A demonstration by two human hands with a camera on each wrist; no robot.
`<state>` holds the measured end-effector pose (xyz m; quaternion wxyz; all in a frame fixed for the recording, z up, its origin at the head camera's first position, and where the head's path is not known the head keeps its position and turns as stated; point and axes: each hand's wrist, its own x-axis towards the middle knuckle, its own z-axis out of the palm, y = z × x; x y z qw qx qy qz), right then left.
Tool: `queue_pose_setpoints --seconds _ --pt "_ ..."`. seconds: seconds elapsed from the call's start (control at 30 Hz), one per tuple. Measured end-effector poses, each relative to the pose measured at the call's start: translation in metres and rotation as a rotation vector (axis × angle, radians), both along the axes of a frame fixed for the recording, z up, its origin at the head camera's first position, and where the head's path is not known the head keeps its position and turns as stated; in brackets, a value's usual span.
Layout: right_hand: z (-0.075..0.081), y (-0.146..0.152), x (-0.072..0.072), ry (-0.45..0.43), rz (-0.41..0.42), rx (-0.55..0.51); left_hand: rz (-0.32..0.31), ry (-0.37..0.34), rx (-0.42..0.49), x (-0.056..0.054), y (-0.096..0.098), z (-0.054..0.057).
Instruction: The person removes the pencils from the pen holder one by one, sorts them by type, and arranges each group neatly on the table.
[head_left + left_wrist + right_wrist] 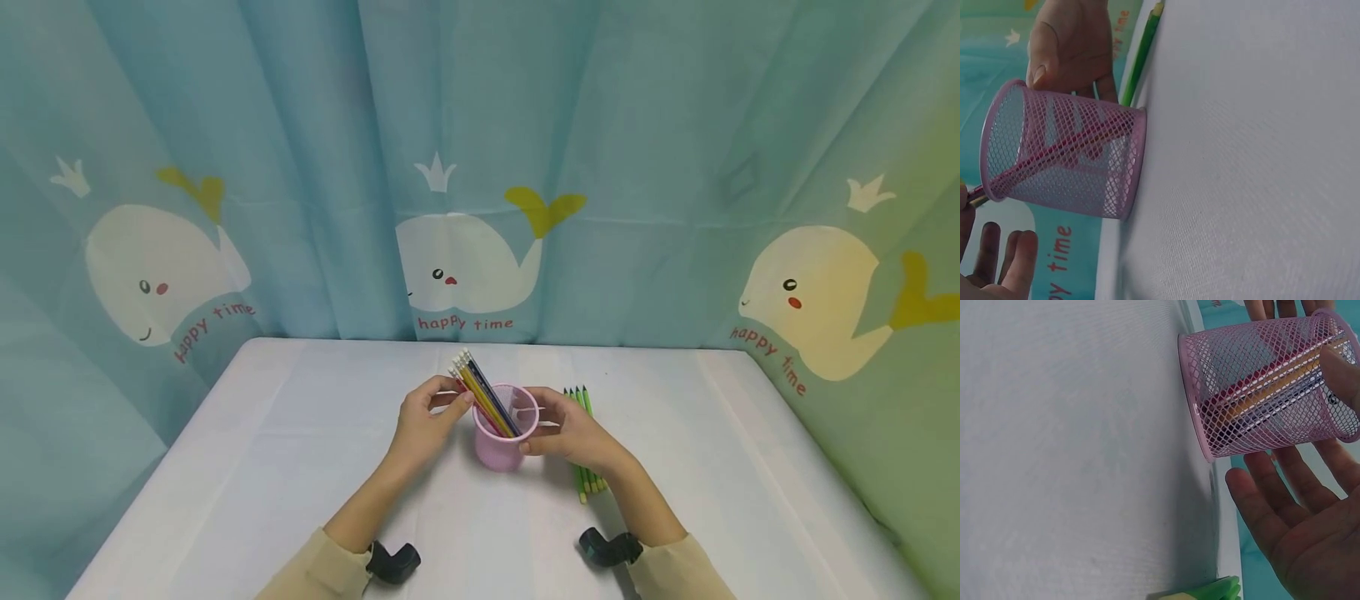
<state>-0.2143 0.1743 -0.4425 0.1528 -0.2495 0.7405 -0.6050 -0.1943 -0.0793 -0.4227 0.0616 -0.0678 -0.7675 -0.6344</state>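
Note:
A pink mesh pencil cup (498,454) stands upright on the table. Several pencils (482,390) with white-tipped ends, among them red, yellow and dark blue ones, lean inside it toward the left. My left hand (423,425) pinches these pencils near their upper ends, just outside the rim; its other fingers are spread in the left wrist view. From the right, my right hand (581,433) holds the cup, its thumb at the near side of the rim and its fingers around the far side. Through the mesh (1254,394) the pencils' lower ends show near the cup's bottom.
Several green pencils (583,479) lie on the white table (300,467) to the right of the cup, partly hidden under my right hand and wrist. A blue curtain (480,100) with whale prints hangs behind the table and along its sides.

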Motion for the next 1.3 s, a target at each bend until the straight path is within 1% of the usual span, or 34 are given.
queue_pose_setpoints --seconds 0.13,0.2,0.27,0.37,0.5,0.63,0.77,0.9,1.1,1.3 --pt "0.000 0.000 0.001 0.003 0.007 0.001 -0.021 0.018 0.047 0.001 0.000 0.002" --pt "0.001 0.001 0.001 0.003 0.004 0.004 -0.026 0.040 0.076 0.001 -0.001 0.004" --pt "0.000 0.001 0.001 0.005 0.002 0.002 -0.026 0.067 0.103 0.000 -0.001 0.007" --pt "-0.001 0.001 0.000 0.006 -0.001 0.000 -0.012 0.099 0.113 0.000 -0.003 0.011" --pt "-0.002 0.001 -0.001 -0.002 -0.002 0.000 0.013 0.096 0.118 0.001 -0.005 0.015" --pt "-0.003 0.001 0.000 -0.015 -0.003 -0.002 0.024 0.083 0.111 0.003 -0.008 0.020" --pt "-0.003 0.001 0.001 -0.024 -0.004 -0.008 0.033 0.101 0.116 0.003 -0.012 0.025" --pt "-0.002 0.000 0.000 -0.021 0.000 -0.018 0.037 0.145 0.142 0.003 -0.018 0.031" --pt "-0.002 0.000 -0.001 -0.014 0.012 -0.022 0.063 0.218 0.169 0.004 -0.026 0.039" --pt "-0.001 0.000 0.000 -0.016 0.001 -0.005 0.035 0.282 0.213 0.005 -0.030 0.045"
